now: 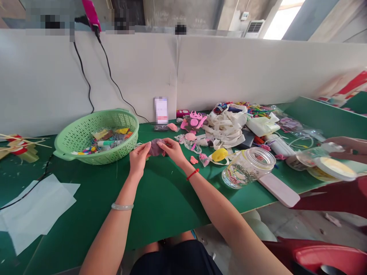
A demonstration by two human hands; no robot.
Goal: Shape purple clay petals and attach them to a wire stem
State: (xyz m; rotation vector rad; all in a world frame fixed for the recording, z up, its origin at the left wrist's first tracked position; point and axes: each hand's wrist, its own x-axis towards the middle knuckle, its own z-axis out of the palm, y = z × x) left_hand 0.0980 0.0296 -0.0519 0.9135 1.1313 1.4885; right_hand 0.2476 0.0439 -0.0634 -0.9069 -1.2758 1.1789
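A flat, soft-looking greyish-purple piece (156, 147) is stretched between my two hands above the green table; its exact kind is unclear. My left hand (138, 159) pinches its left edge with thumb and fingers. On the other side, my right hand (174, 152) grips its upper right edge, fingers closed. Just beyond, a pink lump (172, 126) lies near a propped-up phone (161, 110). To the right of my right hand are a small pink piece (194, 160), a bright pink moulded toy (194, 121) and a yellow rounded thing (219, 154).
A green plastic basket (63, 147) with mixed small items stands left. White sheets (43, 208) lie at front left. On the right are a heap of white straps (228, 124), a clear jar (243, 168), a pink slab (279, 189) and another person's hand (352, 149) holding something clear.
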